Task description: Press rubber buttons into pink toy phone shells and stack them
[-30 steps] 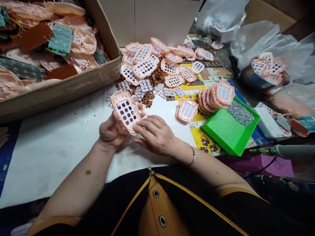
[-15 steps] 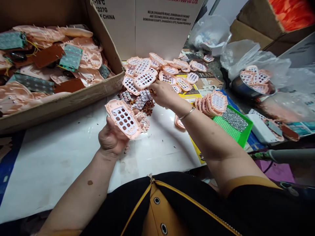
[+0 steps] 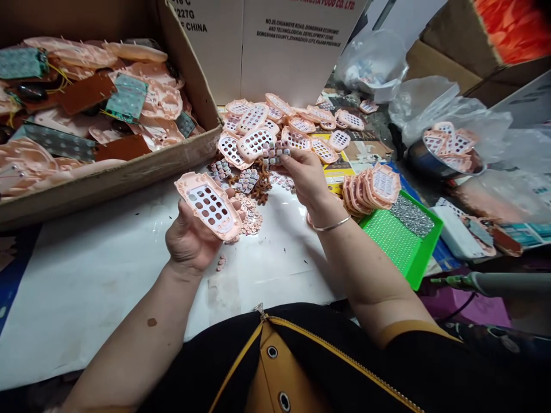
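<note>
My left hand (image 3: 191,238) is closed on a pink plastic keypad cover (image 3: 209,205) with rows of oval holes, held tilted above the white sheet. My right hand (image 3: 306,175) is raised over the parts heap and pinches a small grey rubber keypad mat (image 3: 275,152) between thumb and fingers. More grey mats (image 3: 246,180) and brown button pieces (image 3: 260,183) lie just below it. A heap of the same pink covers (image 3: 275,123) lies behind.
A large cardboard box (image 3: 129,158) of pink shells and circuit boards stands at the left. A stack of finished covers (image 3: 372,186) leans by a green tray (image 3: 402,235) at the right. A metal bowl (image 3: 445,158) with covers, plastic bags and a tool (image 3: 486,281) lie further right.
My right hand left the cover, reached into the heap and has come up holding a grey keypad mat. My left hand has shifted the cover slightly left.
</note>
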Demonstrator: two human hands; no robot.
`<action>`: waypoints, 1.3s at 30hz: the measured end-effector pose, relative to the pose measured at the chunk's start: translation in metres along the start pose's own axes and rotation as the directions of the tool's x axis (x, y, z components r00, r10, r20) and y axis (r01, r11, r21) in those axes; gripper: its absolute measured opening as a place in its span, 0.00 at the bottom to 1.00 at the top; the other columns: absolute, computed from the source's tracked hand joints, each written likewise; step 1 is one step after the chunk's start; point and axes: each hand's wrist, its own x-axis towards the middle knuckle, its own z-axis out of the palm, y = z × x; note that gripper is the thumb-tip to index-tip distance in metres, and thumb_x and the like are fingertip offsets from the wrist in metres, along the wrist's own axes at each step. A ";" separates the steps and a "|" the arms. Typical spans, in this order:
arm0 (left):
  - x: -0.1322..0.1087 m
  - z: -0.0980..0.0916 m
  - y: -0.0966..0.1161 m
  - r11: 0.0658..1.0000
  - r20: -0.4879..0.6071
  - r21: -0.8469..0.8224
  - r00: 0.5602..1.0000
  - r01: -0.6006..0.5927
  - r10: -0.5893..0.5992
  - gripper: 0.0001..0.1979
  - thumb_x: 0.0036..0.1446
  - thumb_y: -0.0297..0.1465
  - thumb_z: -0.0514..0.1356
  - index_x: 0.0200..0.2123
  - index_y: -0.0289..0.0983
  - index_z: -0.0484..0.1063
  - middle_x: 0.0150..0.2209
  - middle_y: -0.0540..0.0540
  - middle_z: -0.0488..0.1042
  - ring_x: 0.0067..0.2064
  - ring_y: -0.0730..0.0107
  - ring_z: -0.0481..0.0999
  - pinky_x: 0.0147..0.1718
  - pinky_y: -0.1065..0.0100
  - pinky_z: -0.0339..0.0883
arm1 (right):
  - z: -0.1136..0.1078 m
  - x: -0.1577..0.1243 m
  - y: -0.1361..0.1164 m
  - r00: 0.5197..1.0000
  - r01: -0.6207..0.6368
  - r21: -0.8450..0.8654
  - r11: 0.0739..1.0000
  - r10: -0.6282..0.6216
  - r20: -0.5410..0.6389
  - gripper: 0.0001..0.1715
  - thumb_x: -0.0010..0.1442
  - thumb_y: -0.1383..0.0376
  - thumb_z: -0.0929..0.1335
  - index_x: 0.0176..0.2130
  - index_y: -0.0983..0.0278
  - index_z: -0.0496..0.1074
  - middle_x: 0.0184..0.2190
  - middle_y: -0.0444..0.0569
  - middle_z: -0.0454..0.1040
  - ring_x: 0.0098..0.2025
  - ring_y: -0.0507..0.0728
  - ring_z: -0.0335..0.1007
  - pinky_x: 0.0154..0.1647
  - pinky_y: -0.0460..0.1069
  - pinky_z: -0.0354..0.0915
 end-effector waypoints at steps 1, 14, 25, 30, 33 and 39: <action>-0.001 0.000 -0.001 1.000 0.006 0.004 1.000 0.020 -0.020 0.32 0.47 0.50 0.71 0.51 0.40 0.75 0.46 0.41 0.81 0.50 0.44 0.80 0.48 0.49 0.77 | -0.002 -0.006 0.000 0.998 -0.053 0.172 0.984 0.048 0.032 0.12 0.63 0.56 0.67 0.39 0.61 0.75 0.37 0.49 0.80 0.39 0.55 0.77 0.47 0.54 0.71; -0.008 0.007 -0.015 0.983 -0.017 0.073 0.986 0.166 -0.165 0.32 0.50 0.51 0.68 0.55 0.42 0.73 0.49 0.40 0.80 0.61 0.40 0.72 0.54 0.42 0.71 | 0.024 -0.084 -0.024 0.884 0.460 -0.066 0.886 -0.448 0.134 0.21 0.70 0.56 0.62 0.54 0.61 0.75 0.52 0.54 0.79 0.54 0.58 0.75 0.57 0.58 0.69; -0.008 0.010 -0.011 0.976 -0.045 0.104 0.981 0.190 -0.187 0.33 0.48 0.49 0.70 0.55 0.41 0.73 0.48 0.41 0.80 0.61 0.44 0.71 0.51 0.51 0.74 | 0.025 -0.099 -0.028 0.587 0.807 -0.430 0.404 -0.625 0.515 0.24 0.72 0.55 0.60 0.59 0.65 0.71 0.60 0.58 0.73 0.64 0.61 0.66 0.63 0.61 0.62; -0.009 0.009 -0.012 0.980 -0.046 0.099 0.985 0.173 -0.169 0.33 0.47 0.49 0.70 0.55 0.42 0.73 0.48 0.42 0.80 0.63 0.45 0.69 0.57 0.50 0.70 | 0.021 -0.099 -0.032 0.528 0.848 -0.389 0.360 -0.637 0.561 0.35 0.69 0.44 0.60 0.58 0.67 0.71 0.58 0.59 0.75 0.62 0.62 0.69 0.64 0.61 0.61; -0.009 0.009 -0.011 0.975 -0.031 0.095 0.980 0.199 -0.196 0.33 0.49 0.50 0.69 0.55 0.41 0.73 0.49 0.41 0.79 0.65 0.46 0.67 0.58 0.50 0.69 | 0.023 -0.104 -0.034 0.529 0.848 -0.394 0.354 -0.605 0.595 0.40 0.67 0.42 0.62 0.60 0.70 0.69 0.60 0.63 0.72 0.64 0.65 0.66 0.65 0.63 0.61; -0.009 0.009 -0.010 0.968 0.058 0.112 0.971 0.225 -0.233 0.34 0.48 0.54 0.69 0.54 0.41 0.74 0.54 0.40 0.76 0.63 0.49 0.69 0.55 0.55 0.72 | 0.020 -0.124 -0.031 0.559 0.802 -0.550 0.231 -0.616 0.555 0.23 0.69 0.71 0.61 0.61 0.73 0.67 0.62 0.64 0.70 0.66 0.62 0.65 0.67 0.60 0.60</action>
